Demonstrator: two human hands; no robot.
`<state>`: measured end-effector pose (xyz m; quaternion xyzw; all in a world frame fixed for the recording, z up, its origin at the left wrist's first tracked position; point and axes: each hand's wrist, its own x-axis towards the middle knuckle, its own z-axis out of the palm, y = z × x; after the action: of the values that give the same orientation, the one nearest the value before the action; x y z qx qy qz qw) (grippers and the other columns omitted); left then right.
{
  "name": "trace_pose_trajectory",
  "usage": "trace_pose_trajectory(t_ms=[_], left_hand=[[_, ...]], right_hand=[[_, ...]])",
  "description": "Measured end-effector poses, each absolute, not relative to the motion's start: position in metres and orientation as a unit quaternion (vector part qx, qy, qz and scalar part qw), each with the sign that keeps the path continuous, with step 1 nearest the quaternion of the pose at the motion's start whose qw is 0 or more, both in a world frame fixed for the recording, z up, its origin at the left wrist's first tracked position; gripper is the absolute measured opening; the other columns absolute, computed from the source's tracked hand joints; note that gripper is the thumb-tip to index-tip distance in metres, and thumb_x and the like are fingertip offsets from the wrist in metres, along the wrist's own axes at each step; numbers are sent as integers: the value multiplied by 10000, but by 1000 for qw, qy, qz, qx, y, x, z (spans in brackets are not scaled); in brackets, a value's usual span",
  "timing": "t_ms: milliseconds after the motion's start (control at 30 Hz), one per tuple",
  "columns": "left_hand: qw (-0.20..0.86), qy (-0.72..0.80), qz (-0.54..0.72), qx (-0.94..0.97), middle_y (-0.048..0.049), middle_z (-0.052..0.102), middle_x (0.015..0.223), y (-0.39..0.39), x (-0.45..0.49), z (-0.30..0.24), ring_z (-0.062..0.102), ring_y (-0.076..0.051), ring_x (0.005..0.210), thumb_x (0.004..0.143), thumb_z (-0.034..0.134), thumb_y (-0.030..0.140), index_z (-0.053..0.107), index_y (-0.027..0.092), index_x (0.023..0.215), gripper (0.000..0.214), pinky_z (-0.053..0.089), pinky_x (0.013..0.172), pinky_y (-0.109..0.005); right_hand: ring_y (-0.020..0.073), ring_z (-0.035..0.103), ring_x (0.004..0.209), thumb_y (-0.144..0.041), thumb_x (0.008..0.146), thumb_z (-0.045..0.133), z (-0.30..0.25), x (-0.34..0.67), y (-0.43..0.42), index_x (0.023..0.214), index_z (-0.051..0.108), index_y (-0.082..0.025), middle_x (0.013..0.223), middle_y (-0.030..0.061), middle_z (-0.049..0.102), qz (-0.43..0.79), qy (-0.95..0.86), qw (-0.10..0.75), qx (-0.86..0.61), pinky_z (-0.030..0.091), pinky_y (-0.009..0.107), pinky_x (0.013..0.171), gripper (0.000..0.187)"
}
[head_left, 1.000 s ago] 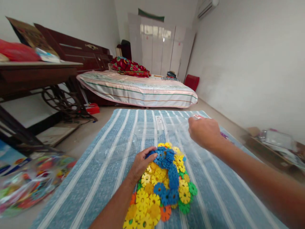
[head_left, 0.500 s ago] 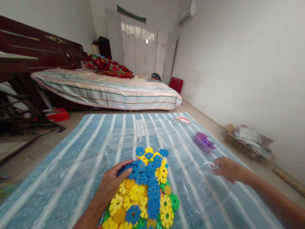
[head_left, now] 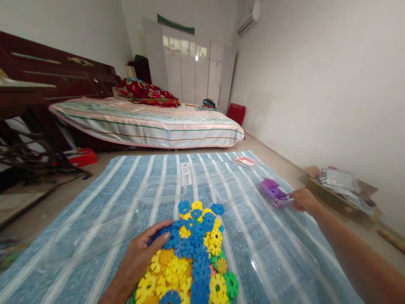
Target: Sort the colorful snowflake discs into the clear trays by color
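A heap of snowflake discs, mostly yellow discs (head_left: 172,268) and blue discs (head_left: 201,261) with some green discs (head_left: 230,283), lies in front of me. My left hand (head_left: 144,245) curls round a cluster of blue snowflake discs (head_left: 177,236) at the heap's left side, thumb on top. Out to the right, my right hand (head_left: 302,199) pinches the near right rim of a small clear plastic box (head_left: 276,202) that holds purple pieces (head_left: 271,189). The fingertips at that rim are partly hidden.
Several clear plastic trays, one (head_left: 281,257) at right, lie on the blue striped mat (head_left: 104,202). A red-and-white labelled packet (head_left: 245,160) sits at the far edge. Beyond are a bed (head_left: 158,126) and, to the right, a cardboard box (head_left: 335,190).
My right hand has moved away from the clear tray's rim, forward and right, to the box of purple pieces. My left hand stays at the blue discs. The view has shifted slightly.
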<state>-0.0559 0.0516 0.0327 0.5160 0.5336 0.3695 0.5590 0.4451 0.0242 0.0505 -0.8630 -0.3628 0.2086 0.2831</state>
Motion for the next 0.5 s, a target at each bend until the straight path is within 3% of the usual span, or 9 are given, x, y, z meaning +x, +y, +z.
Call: trace_pose_trajectory(t_ms=[200,367,500], left_hand=[[540,509,391,545,-74,708,970,49,-57,26,666,-235,815,649,684,472,636,159,1076,532,530,747,-330],[518,501,413,557,-87,694,1025,50,-57,17,653,-245,868,653,677,434,641,152,1075,508,514,767,-336],[505,501,426,559,-82,700,1003,47,-55,18,642,-248,890,650,673,457,657,154,1052,503,503,776,-331]], right_hand=[[143,520,371,-306,786,441,104,426,12,708,616,-139,473,37,572,138,-414,234,-869,382,255,429,254],[150,590,542,-306,839,373,153,343,3,704,606,-177,632,63,649,-26,-598,78,-797,330,236,493,299],[184,619,613,-328,884,323,157,252,-5,798,616,-176,682,96,671,-161,-655,-16,-738,236,242,476,340]])
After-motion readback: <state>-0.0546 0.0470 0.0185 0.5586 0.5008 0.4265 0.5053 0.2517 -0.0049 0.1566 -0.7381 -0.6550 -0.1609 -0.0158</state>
